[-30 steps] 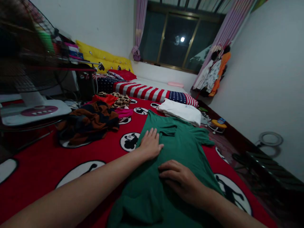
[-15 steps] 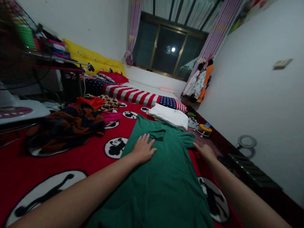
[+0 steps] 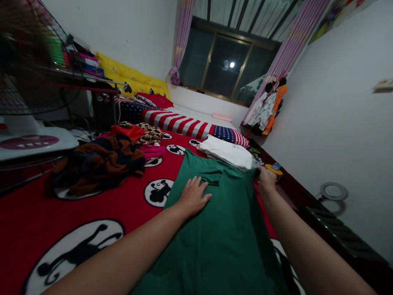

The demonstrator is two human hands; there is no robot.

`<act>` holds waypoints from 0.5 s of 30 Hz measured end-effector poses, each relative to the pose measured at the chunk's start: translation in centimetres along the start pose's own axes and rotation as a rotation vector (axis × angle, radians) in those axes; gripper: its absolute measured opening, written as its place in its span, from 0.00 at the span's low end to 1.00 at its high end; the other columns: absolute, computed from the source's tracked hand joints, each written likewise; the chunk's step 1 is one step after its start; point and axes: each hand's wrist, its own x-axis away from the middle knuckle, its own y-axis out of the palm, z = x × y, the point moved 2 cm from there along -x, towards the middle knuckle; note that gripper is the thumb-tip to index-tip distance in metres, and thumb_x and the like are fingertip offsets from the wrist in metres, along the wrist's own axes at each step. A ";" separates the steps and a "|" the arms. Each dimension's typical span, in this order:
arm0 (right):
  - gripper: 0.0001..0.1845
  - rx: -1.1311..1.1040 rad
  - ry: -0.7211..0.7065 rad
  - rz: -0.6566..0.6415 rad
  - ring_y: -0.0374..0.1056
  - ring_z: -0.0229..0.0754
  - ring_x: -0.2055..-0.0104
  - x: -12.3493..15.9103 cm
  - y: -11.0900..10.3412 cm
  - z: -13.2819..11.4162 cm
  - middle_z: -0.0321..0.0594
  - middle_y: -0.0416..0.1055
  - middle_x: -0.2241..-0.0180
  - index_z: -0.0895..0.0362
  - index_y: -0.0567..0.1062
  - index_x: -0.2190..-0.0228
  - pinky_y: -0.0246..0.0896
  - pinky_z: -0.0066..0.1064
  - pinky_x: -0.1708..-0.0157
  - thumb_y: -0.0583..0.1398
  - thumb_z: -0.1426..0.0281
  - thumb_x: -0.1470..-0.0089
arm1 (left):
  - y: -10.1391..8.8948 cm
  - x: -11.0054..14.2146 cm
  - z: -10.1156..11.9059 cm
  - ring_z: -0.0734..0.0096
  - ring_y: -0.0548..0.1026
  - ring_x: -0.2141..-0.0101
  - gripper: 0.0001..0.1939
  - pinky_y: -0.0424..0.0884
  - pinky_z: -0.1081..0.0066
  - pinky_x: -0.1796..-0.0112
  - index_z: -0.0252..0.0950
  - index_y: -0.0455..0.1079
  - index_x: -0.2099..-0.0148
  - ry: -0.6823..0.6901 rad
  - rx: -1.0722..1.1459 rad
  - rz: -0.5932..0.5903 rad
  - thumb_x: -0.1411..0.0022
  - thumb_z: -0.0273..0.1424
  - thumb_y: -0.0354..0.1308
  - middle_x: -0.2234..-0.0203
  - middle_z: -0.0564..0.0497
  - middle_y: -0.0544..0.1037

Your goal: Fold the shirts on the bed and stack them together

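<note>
A green T-shirt [image 3: 224, 229] lies spread on the red blanket with black-and-white cartoon circles [image 3: 76, 213]. My left hand [image 3: 193, 196] rests flat on the shirt's left chest area, fingers spread. My right hand [image 3: 265, 178] is closed on the shirt's right sleeve and shoulder edge, lifting that side up off the blanket. Both forearms reach in from the bottom of the view.
A folded white garment [image 3: 229, 150] lies just beyond the shirt. A heap of brown, dark, red and leopard-print clothes [image 3: 101, 159] sits to the left. A fan base [image 3: 30, 143] stands far left. A striped flag-pattern cover [image 3: 187, 123], window and hanging clothes [image 3: 267, 106] lie beyond.
My right hand left the shirt's middle, reached out to the right sleeve, then gripped it and raised it. My left hand stayed pressed on the shirt.
</note>
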 end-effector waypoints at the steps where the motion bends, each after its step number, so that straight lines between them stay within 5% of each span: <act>1: 0.15 0.021 -0.025 -0.026 0.67 0.43 0.76 -0.4 0.8 -1.3 0.36 0.68 0.82 0.61 0.75 0.67 0.64 0.31 0.77 0.54 0.64 0.50 | -0.1 -0.1 -0.1 0.56 0.58 0.38 0.24 0.54 0.55 0.40 0.37 0.64 0.40 -0.012 0.055 0.020 0.35 0.42 0.50 0.39 0.42 0.63; 5: 0.17 0.120 -0.130 -0.185 0.70 0.45 0.67 0.4 5.8 -6.0 0.39 0.72 0.76 0.60 0.75 0.66 0.65 0.32 0.68 0.54 0.61 0.47 | -0.8 -0.5 -0.9 0.65 0.66 0.44 0.18 0.61 0.66 0.43 0.34 0.67 0.45 -0.058 0.332 0.191 0.35 0.33 0.52 0.44 0.42 0.69; 10: 0.17 0.248 -0.264 -0.481 0.70 0.49 0.54 7.1 13.5 -8.1 0.48 0.75 0.58 0.59 0.75 0.60 0.60 0.39 0.53 0.56 0.61 0.46 | -0.8 -1.0 -2.5 0.64 0.72 0.51 0.12 0.66 0.63 0.47 0.34 0.70 0.51 -0.147 0.551 0.420 0.37 0.29 0.53 0.54 0.43 0.74; 15: 0.26 0.319 -0.352 -0.608 0.53 0.56 0.37 10.6 16.1 -6.6 0.50 0.53 0.36 0.58 0.61 0.42 0.37 0.57 0.40 0.52 0.67 0.42 | -0.2 -1.4 -3.1 0.65 0.73 0.55 0.11 0.70 0.65 0.52 0.33 0.69 0.53 -0.188 0.633 0.462 0.38 0.26 0.53 0.56 0.43 0.73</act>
